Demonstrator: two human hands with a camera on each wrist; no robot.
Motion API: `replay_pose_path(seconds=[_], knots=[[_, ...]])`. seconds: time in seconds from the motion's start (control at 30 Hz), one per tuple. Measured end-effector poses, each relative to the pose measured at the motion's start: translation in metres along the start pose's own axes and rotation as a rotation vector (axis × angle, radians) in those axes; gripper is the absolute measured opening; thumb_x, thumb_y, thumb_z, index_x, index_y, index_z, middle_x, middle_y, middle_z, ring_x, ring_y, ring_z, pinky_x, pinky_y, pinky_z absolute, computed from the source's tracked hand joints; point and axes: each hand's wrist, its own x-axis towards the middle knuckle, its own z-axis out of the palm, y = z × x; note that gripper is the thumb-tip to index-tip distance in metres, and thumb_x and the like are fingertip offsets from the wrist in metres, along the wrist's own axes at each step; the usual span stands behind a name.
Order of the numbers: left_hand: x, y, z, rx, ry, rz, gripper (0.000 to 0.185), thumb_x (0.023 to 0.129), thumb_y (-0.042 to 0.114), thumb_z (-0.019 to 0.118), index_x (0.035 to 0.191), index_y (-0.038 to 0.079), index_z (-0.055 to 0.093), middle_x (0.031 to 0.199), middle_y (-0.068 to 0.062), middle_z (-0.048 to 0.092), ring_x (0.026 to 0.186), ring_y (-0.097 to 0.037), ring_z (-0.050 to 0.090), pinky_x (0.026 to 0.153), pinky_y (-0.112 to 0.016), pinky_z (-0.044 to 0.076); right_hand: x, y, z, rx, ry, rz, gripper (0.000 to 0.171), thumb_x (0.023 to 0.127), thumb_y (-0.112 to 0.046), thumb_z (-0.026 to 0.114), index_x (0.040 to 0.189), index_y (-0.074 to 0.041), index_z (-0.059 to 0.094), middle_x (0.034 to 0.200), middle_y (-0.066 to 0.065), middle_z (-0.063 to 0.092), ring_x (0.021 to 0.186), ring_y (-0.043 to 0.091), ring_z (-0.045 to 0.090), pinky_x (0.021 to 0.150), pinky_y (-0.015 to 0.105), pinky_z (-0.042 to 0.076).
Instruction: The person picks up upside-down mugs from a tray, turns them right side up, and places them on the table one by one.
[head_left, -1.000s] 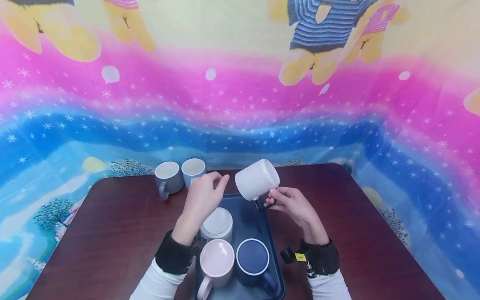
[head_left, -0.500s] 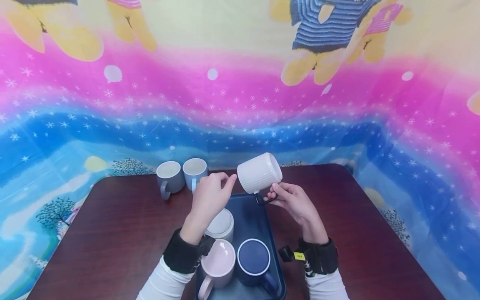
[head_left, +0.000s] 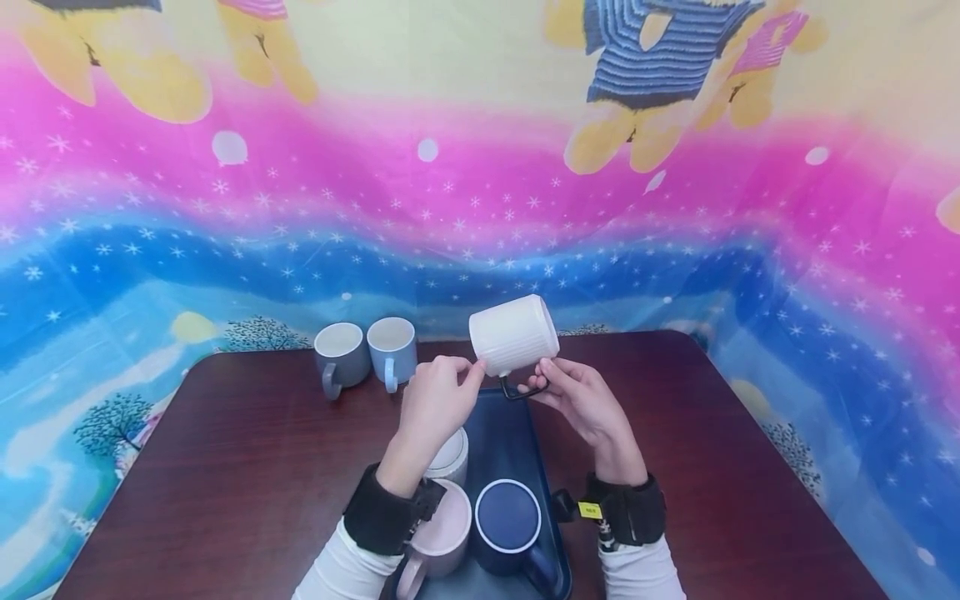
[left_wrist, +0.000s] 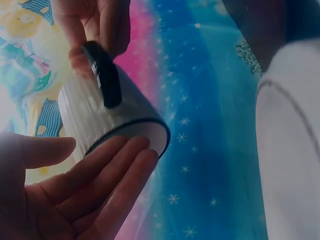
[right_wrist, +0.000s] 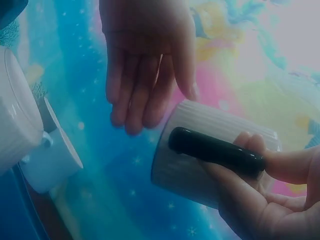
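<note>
In the head view a white ribbed mug (head_left: 513,333) with a black handle (head_left: 517,395) is held up, tilted onto its side, above the far end of a dark blue tray (head_left: 491,417). My right hand (head_left: 588,404) grips it near its base and handle; the right wrist view shows the thumb and fingers about the handle (right_wrist: 215,150). My left hand (head_left: 435,404) is at the mug's other end, its thumb at the wall. Its fingers (left_wrist: 117,170) extend fairly straight across the dark-edged mouth in the left wrist view. Whether they press on it is unclear.
On the tray stand a pink mug (head_left: 450,521), a navy mug (head_left: 507,515) and a white mug (head_left: 452,457), partly behind my left arm. A grey mug (head_left: 343,358) and a light blue mug (head_left: 393,350) stand upright at the table's back edge. A patterned cloth (head_left: 480,200) hangs behind.
My left hand has moved right and reached the white mug. The mug has risen slightly and tilted closer to level, still in my right hand.
</note>
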Motion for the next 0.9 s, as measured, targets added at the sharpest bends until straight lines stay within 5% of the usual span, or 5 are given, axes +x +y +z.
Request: replay_pose_path(seconds=[0.5,0.73,0.9], knots=[[0.003,0.001,0.014,-0.059,-0.046,-0.012,0.037,0.094,0.041,0.055,0.095,0.009,0.074,0.054,0.001,0.054,0.052,-0.013,0.052,0.047,-0.026,0.041,0.008,-0.001,0.013,0.101,-0.027,-0.036,0.022,0.100,-0.012,0.046,0.085,-0.009,0.060,0.078,-0.001,0.058,0.081,0.010,0.063,0.088,0.029,0.054],[0.005,0.000,0.017,-0.179,-0.054,-0.018,0.038,0.095,0.038,0.054,0.086,0.007,0.074,0.048,-0.002,0.042,0.045,-0.017,0.044,0.043,-0.025,0.033,0.009,-0.003,0.022,0.162,-0.035,-0.032,0.025,0.101,-0.010,0.043,0.087,-0.010,0.063,0.078,-0.002,0.059,0.081,0.009,0.063,0.085,0.026,0.054],[0.007,-0.003,0.017,-0.282,-0.038,-0.029,0.035,0.096,0.034,0.055,0.084,0.008,0.075,0.057,-0.003,0.061,0.055,-0.017,0.056,0.049,-0.026,0.041,0.007,-0.004,0.026,0.187,-0.038,-0.031,0.024,0.101,-0.010,0.043,0.086,-0.009,0.062,0.077,-0.002,0.060,0.081,0.009,0.063,0.085,0.026,0.054]])
